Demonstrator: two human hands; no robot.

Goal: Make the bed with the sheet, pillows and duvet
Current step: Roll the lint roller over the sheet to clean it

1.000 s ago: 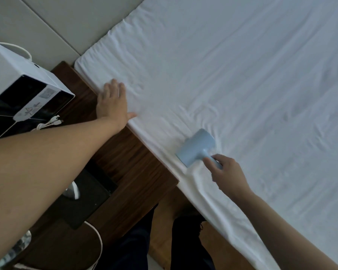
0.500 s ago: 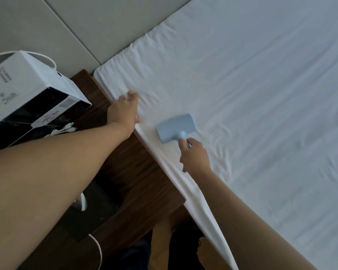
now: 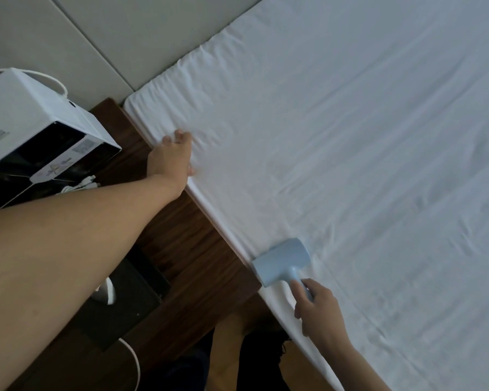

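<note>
White sheet (image 3: 336,153) is spread over the mattress and fills the right and upper part of the head view; fine creases are seen across it, denser near the corner by the padded wall panel (image 3: 96,32). The sheet's edge is draped down the bed side next to the wooden nightstand (image 3: 181,238).

Left hand (image 3: 171,159) is laid on the sheet at the bed edge, close to that corner. Fingers are extended and pressed flat on the fabric; nothing is gripped. Fingertips are partly blurred.

Right hand (image 3: 319,314) is placed lower along the same edge. Its fingers are curled round the handle of a light blue roller tool (image 3: 281,262), with the index finger laid along the handle. The tool's wide cylindrical head is set on the sheet right at the edge, just beside the nightstand's corner. Whether it is a lint roller or something else cannot be told.

The 2 hands are well apart along the bed edge.

On the nightstand: a white box with black panels (image 3: 37,131) at the left, a white cable bundle (image 3: 79,187) just below it, a dark flat pad (image 3: 130,300) partly hidden behind the left forearm. A white cord (image 3: 133,359) is seen running down near the bottom. Dark trouser legs (image 3: 260,362) are visible over a wood floor at the bottom centre.
</note>
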